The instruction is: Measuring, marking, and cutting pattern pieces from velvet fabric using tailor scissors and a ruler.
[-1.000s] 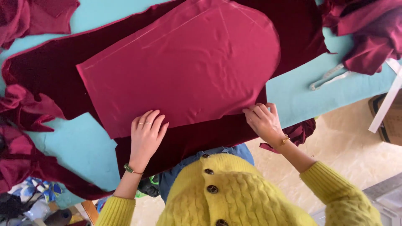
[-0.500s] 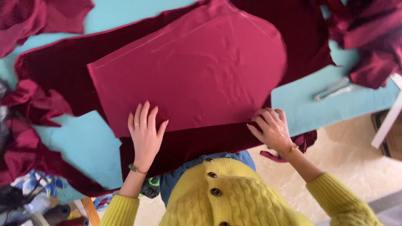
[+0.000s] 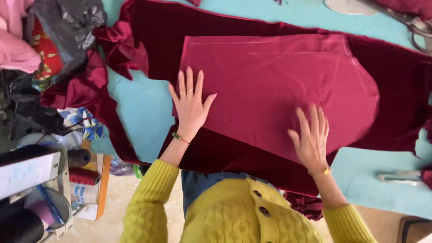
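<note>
Cut panel [image 3: 279, 90] under fingers [image 3: 189, 85] (flat)

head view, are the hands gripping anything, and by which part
Nothing is gripped. The left hand lies flat on the red cloth piece at its left edge; the right hand lies flat near its lower edge.

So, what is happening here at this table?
A person in a yellow cardigan presses both hands flat on a lighter red fabric piece. This piece lies on a darker red cloth spread over a turquoise table. The left hand rests on the piece's left edge, the right hand on its lower edge. Thread spools stand at the lower left.
</note>
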